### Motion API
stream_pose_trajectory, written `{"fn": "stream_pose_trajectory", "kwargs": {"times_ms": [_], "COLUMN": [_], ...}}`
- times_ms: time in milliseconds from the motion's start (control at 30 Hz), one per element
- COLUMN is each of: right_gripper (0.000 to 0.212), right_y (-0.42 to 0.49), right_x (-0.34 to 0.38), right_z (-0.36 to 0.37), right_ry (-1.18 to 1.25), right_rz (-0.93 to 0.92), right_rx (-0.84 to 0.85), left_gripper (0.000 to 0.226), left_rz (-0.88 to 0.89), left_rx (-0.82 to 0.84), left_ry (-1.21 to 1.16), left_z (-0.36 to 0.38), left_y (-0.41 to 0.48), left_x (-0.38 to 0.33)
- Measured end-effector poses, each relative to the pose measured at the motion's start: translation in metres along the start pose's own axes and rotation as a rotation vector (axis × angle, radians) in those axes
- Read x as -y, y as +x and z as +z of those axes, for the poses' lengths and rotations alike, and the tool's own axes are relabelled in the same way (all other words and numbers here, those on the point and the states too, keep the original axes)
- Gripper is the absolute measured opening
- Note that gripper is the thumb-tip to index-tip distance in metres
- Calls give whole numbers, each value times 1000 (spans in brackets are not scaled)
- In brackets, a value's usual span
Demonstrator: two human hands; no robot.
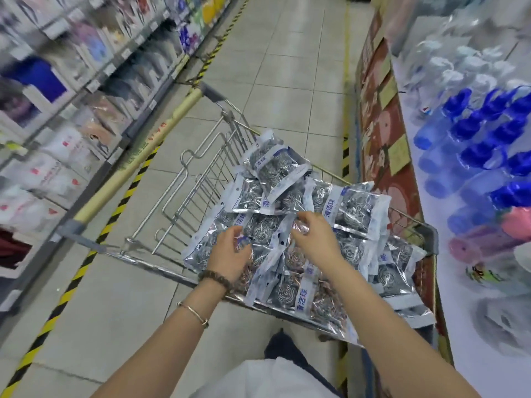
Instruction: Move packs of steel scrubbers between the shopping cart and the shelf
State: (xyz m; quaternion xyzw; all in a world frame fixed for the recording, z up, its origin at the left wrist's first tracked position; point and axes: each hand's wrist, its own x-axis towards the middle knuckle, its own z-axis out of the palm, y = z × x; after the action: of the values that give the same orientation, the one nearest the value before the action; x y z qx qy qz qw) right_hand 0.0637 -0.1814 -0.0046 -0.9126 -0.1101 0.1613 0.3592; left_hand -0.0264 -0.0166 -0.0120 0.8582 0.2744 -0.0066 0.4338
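A wire shopping cart [184, 196] stands in the aisle, its basket heaped with several clear packs of steel scrubbers [353, 208] with white and blue labels. Some packs near me hold copper-coloured scrubbers [324, 300]. My left hand [230, 254] rests on the left side of the pile, fingers curled over a pack. My right hand [316, 234] lies on the middle of the pile, fingertips pinching at the edge of a pack. Whether either hand has a firm hold is unclear.
The cart's yellow handle [138, 162] points to the left shelf [57, 110], which is full of blurred boxed goods. On the right, a low white display [474, 254] holds blue and clear bottles [474, 133]. Yellow-black tape runs along the tiled floor [287, 67].
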Motion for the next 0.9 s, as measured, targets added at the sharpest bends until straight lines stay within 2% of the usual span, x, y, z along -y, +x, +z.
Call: {"fn": "stream_pose_trajectory", "kwargs": {"times_ms": [167,267,433,500,633,900], "right_gripper": [53,66,83,78,62,39], "right_y": [68,106,147,156,163,143], "right_x": [14,19,20,23,26,18], "right_z": [-28,-32,-17,-11,0,-5], "right_ry": [170,277,406,466,748,899], "right_rz": [11,86,239,313,506,537], "right_rx": [-142,-206,-149,-135,-131,-101], "left_gripper": [43,44,42,40,35,29], "left_rz": [-62,-111,-112,-131,-168,-305], "left_rx": [-23,-18,9,36,80,116], "left_ry": [-46,-58,-82,-123,-192,-419], "left_z": [3,6,7,7,4,-12], "left_y": [39,54,75,84,102,127], "left_x": [-15,-19,-23,-22,-19,-22]}}
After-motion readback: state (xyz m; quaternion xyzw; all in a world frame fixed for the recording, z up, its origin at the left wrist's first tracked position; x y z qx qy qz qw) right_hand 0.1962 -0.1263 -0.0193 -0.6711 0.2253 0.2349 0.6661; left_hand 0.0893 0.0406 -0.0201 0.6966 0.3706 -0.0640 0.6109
